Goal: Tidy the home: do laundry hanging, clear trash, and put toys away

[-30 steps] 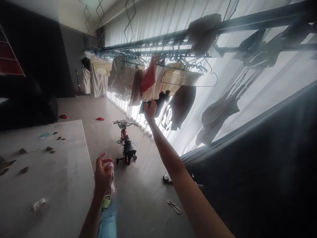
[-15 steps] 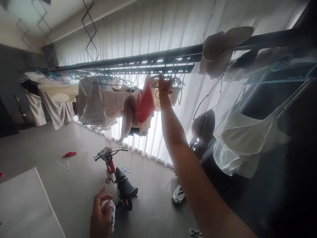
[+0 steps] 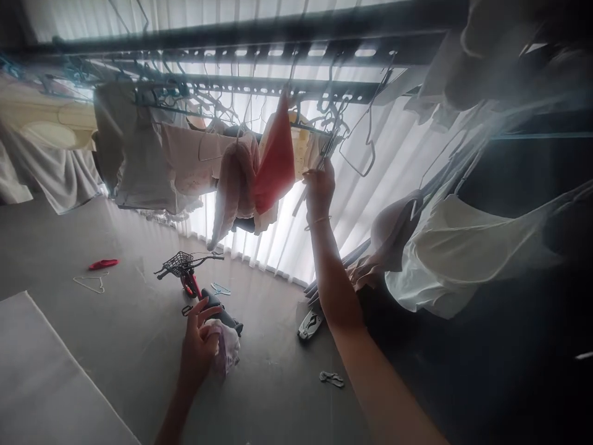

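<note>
- The left hand [image 3: 198,346] is low, in front of the body. Its fingers are curled around a small bunched cloth [image 3: 226,351], pale pink and white. The thumb and forefinger are a little spread above the cloth.
- The right hand [image 3: 319,188] is raised up to the drying rack [image 3: 278,83]. Its fingers are closed in a pinch on a thin wire hanger [image 3: 328,148], which hangs from the lower bar of the rack. The picture is blurred here, so I cannot tell which part of the hanger is gripped.
- On the right wrist I see a thin bracelet [image 3: 317,220].
- Just beside the right hand, to its left, a red garment [image 3: 275,157] hangs from the same bar. A pale pink garment [image 3: 234,179] hangs against it.
- Further left on the rack there are more light garments and several bare hangers.
- To the right of the raised arm hangs a white garment [image 3: 458,253].
- Behind the rack a white curtain [image 3: 278,241] lets bright light through.
- On the floor, beyond the left hand, stands a child's bicycle [image 3: 189,281] with a front basket and a dark seat.
- Near the bicycle lies a blue hanger [image 3: 220,288]. Well apart to the left are a white hanger [image 3: 90,283] and a red object [image 3: 102,264].
- A shoe [image 3: 309,323] lies on the floor close under the right forearm.
</note>
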`<state>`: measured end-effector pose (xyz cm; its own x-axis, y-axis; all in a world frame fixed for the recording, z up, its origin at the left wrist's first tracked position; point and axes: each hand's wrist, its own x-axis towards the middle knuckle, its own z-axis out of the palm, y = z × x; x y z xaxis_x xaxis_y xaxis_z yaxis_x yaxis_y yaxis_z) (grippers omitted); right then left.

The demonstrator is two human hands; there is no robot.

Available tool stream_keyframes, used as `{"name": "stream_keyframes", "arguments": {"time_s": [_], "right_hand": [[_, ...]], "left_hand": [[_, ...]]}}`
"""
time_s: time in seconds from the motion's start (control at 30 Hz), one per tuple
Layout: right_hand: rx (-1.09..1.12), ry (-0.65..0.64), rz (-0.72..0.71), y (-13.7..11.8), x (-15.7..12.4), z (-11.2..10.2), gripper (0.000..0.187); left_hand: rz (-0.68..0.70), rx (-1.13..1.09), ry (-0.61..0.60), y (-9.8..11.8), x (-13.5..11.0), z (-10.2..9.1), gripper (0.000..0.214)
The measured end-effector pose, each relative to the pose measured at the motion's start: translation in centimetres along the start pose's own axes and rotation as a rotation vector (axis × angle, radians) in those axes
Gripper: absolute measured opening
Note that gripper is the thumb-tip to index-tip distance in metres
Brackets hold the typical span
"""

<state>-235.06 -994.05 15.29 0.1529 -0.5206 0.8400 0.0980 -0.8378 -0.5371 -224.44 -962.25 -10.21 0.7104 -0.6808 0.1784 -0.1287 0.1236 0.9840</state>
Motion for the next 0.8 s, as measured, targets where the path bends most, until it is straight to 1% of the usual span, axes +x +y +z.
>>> {"name": "stream_keyframes", "arguments": {"time_s": [0.03, 0.07, 0.1, 0.13, 0.17, 0.2, 0.27, 0.3, 0.37, 0.43, 0.47, 0.5, 0.53, 0.57, 0.63, 0.7, 0.73, 0.8], "right_hand": [[0.100, 0.114, 0.098, -0.4, -4.4, 0.1, 0.050], [0.202, 0.159, 0.184, -0.9, -8.8, 0.2, 0.053], [0.309, 0.170, 0.279, -1.6, -13.1, 0.4, 0.054], [0.407, 0.153, 0.388, -2.2, -17.0, 0.5, 0.052], [0.494, 0.141, 0.500, -2.8, -20.5, 0.6, 0.049], [0.566, 0.137, 0.609, -3.2, -23.4, 0.8, 0.046], [0.656, 0.164, 0.783, -3.3, -27.5, 1.3, 0.037], [0.672, 0.205, 0.839, -3.1, -28.9, 1.7, 0.034], [0.646, 0.334, 0.892, -2.2, -30.7, 2.3, 0.033], [0.582, 0.461, 0.920, -1.2, -31.8, 2.9, 0.035], [0.553, 0.498, 0.937, -0.8, -32.3, 3.2, 0.036], [0.529, 0.506, 0.956, -0.6, -32.9, 3.5, 0.035], [0.512, 0.483, 0.980, -0.6, -33.5, 3.7, 0.034], [0.500, 0.432, 1.006, -0.7, -34.2, 3.9, 0.033], [0.489, 0.296, 1.066, -1.2, -35.7, 4.2, 0.032], [0.499, 0.184, 1.121, -1.4, -36.9, 4.1, 0.032], [0.507, 0.159, 1.135, -1.3, -37.2, 3.9, 0.032], [0.524, 0.160, 1.128, -0.5, -37.1, 2.9, 0.031]], "left_hand": [[-0.003, -0.015, -0.026, 0.3, 0.3, 0.4, 0.065], [-0.005, -0.033, -0.046, 0.6, 0.4, 1.0, 0.063], [-0.001, -0.051, -0.053, 0.8, 0.5, 1.6, 0.060], [0.008, -0.063, -0.056, 0.9, 0.4, 2.3, 0.057], [0.017, -0.069, -0.056, 0.9, 0.2, 3.2, 0.053], [0.018, -0.066, -0.055, 0.7, -0.2, 4.1, 0.049], [-0.006, -0.037, -0.055, -0.1, -1.3, 6.1, 0.043], [-0.026, -0.015, -0.047, -0.7, -2.1, 7.0, 0.042], [-0.062, 0.017, 0.005, -2.2, -3.6, 8.5, 0.040], [-0.074, 0.010, 0.102, -3.6, -5.1, 9.3, 0.041], [-0.070, -0.006, 0.166, -4.2, -5.6, 9.6, 0.041], [-0.061, -0.024, 0.231, -4.6, -5.9, 9.7, 0.041], [-0.053, -0.039, 0.292, -4.8, -6.1, 9.7, 0.042], [-0.048, -0.042, 0.342, -4.9, -6.1, 9.8, 0.042], [-0.056, -0.012, 0.412, -4.8, -5.8, 9.9, 0.043], [-0.093, 0.039, 0.436, -4.7, -5.3, 9.8, 0.044], [-0.114, 0.064, 0.433, -4.7, -5.0, 9.6, 0.044], [-0.147, 0.100, 0.397, -4.9, -4.3, 8.6, 0.044]]}}
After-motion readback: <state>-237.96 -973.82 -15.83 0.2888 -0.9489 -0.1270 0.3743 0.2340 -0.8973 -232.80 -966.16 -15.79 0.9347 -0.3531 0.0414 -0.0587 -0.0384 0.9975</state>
